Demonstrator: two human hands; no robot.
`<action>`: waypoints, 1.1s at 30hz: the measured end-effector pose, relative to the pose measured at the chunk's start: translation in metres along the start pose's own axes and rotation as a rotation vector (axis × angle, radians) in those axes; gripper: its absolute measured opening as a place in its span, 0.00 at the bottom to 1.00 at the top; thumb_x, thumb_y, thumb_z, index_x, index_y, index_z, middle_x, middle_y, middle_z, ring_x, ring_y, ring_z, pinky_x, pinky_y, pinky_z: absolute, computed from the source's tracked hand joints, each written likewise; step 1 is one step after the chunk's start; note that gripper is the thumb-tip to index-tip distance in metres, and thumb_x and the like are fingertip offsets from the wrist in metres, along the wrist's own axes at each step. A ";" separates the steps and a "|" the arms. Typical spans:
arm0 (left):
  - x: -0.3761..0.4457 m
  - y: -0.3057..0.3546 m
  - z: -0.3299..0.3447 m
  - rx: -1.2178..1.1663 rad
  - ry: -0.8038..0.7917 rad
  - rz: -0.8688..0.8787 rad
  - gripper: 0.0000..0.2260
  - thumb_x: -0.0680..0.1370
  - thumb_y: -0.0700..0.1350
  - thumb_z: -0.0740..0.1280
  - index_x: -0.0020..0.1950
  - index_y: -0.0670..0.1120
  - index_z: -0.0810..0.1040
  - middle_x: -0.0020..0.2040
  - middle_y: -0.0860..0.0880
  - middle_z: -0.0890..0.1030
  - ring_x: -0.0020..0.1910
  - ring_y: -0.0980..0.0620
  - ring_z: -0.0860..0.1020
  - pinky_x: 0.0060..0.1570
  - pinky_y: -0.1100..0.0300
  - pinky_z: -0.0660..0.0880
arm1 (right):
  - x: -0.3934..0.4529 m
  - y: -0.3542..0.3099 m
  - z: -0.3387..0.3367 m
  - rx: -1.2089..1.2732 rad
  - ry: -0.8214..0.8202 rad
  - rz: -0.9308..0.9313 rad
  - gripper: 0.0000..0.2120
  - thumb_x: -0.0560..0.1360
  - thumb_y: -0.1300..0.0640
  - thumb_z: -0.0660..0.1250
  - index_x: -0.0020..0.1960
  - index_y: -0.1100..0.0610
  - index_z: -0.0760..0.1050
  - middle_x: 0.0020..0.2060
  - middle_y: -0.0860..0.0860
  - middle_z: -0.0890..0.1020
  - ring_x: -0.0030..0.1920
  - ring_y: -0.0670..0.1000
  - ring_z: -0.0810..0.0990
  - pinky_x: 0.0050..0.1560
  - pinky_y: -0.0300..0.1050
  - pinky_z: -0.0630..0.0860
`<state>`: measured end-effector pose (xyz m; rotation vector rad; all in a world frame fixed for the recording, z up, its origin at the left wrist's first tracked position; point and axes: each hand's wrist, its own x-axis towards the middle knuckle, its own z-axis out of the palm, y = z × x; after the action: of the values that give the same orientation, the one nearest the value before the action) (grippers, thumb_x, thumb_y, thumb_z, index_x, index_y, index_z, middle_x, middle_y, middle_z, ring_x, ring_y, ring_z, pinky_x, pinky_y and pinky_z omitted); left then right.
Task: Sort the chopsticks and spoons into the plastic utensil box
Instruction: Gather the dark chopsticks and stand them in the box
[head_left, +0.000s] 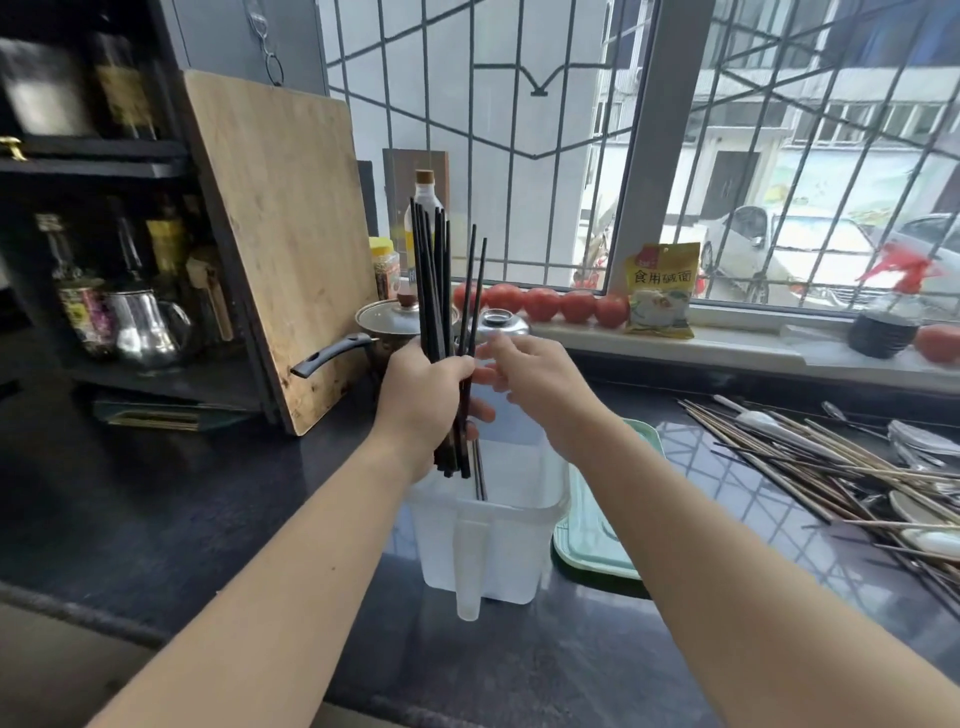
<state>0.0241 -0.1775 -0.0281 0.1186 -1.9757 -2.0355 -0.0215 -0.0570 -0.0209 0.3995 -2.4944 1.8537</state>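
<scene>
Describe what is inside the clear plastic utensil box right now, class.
Inside the plastic utensil box, a few thin metal-looking sticks stand upright. The left hand holds a bundle of black chopsticks above it, covering part of the opening, so anything beneath is hidden.

Utensil box (488, 525) mouth open above; chopstick pile (810, 467) crowds right, cutting board (280, 249) left

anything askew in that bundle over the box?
Yes. In the left hand, two of the black chopsticks splay right of the bunch instead of lining up. The rest stand near parallel above the plastic utensil box.
</scene>
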 end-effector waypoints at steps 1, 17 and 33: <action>-0.001 0.001 0.000 -0.006 -0.012 0.003 0.06 0.82 0.38 0.65 0.56 0.41 0.80 0.44 0.41 0.87 0.32 0.42 0.81 0.29 0.53 0.75 | -0.002 -0.003 -0.001 0.062 -0.032 -0.006 0.14 0.84 0.48 0.60 0.53 0.55 0.82 0.40 0.45 0.85 0.42 0.42 0.82 0.50 0.43 0.75; 0.003 -0.005 -0.008 0.059 0.294 0.093 0.05 0.85 0.40 0.62 0.56 0.40 0.75 0.46 0.45 0.85 0.30 0.47 0.84 0.26 0.57 0.78 | 0.015 -0.008 -0.002 -0.748 0.137 -0.033 0.12 0.78 0.56 0.61 0.38 0.59 0.72 0.35 0.55 0.78 0.35 0.57 0.79 0.31 0.43 0.69; 0.003 -0.004 -0.002 0.027 0.167 0.002 0.06 0.84 0.43 0.66 0.56 0.41 0.77 0.46 0.44 0.85 0.33 0.45 0.86 0.33 0.52 0.81 | -0.005 0.014 0.023 -0.797 0.118 0.004 0.07 0.78 0.62 0.59 0.42 0.58 0.72 0.35 0.52 0.72 0.41 0.57 0.76 0.40 0.47 0.74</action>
<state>0.0211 -0.1799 -0.0320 0.2822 -1.8996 -1.9305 -0.0164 -0.0743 -0.0419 0.2380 -2.8466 0.7191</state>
